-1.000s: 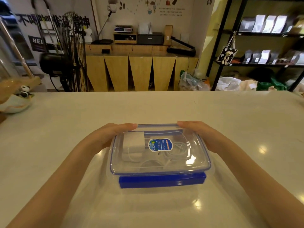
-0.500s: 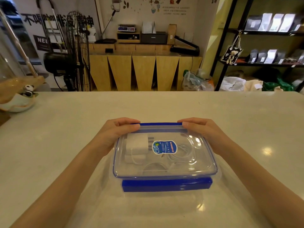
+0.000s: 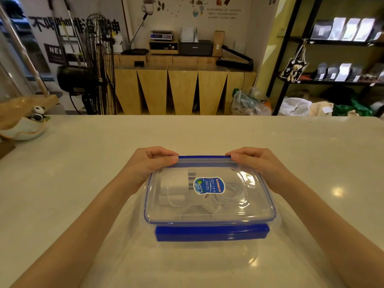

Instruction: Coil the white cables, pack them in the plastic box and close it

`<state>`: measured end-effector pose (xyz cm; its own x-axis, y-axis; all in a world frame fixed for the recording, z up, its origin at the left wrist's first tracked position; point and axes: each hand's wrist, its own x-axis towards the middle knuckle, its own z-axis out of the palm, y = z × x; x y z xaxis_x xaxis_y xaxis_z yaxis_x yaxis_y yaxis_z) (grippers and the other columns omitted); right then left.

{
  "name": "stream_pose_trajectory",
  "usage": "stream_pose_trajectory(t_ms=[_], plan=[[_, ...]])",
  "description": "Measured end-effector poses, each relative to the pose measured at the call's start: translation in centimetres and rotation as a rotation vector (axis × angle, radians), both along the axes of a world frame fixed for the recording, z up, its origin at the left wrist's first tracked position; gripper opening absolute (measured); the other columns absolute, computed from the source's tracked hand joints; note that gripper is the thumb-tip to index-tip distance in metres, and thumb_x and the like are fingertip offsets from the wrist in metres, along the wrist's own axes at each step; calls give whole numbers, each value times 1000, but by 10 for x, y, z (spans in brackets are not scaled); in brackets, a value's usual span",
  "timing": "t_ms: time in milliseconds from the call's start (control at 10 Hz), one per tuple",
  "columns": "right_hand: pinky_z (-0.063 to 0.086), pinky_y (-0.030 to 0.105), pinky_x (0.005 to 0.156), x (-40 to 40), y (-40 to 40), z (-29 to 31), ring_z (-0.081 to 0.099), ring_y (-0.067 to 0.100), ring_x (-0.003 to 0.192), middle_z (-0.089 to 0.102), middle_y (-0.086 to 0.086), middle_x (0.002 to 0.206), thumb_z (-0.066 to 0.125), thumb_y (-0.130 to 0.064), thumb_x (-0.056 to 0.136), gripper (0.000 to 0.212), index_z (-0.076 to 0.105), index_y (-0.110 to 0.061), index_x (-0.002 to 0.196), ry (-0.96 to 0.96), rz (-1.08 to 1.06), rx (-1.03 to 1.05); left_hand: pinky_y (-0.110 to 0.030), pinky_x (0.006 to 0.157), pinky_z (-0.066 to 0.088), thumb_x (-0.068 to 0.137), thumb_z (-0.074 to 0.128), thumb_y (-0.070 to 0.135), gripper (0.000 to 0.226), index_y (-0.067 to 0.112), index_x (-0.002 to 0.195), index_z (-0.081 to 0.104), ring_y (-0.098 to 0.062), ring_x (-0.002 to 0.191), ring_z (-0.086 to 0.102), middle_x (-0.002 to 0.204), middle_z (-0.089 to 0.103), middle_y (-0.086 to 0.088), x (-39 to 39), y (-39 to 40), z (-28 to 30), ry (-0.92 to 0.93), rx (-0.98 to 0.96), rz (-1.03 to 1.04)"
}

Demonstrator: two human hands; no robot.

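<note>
Both hands have shifted from the lid's sides to its far corners: the left hand and right hand now pinch the far blue latch, raised into view. The plastic box, white cables inside, sits near the desk's front edge. Near latch looks shut; closing seems nearly finished.

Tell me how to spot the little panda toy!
Start at the big pale table and look to its far left edge. A white bowl-shaped dish rests there, and the panda toy sits at its top. It is the only black-and-white animal on the table; the clear plastic box between the hands is much nearer.
</note>
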<state>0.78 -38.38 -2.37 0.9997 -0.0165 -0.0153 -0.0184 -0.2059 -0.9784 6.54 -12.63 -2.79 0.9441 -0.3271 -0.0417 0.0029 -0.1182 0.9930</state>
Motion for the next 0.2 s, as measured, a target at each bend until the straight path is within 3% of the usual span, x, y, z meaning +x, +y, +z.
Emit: stream_pose_trajectory(t_ms=[100,200], plan=[[55,24,72,0,2,7,65,17,90,69,2,97,59,-21,84,14,68,-20,96,18,10,-109,-22,61,57,77,66,15,10,18,86,69,-16,81,67,88,70,-2,1,1,4,-59,40,-29],[51,25,84,-4,-1,22,61,5,94,68,-5,101,59,-22,85,19,63,-24,104,-198,-158,-309,-17,69,52,77,66,23,21,26,97,63,-9,90,62,96,67,9,-3,1,12,-219,259,9]])
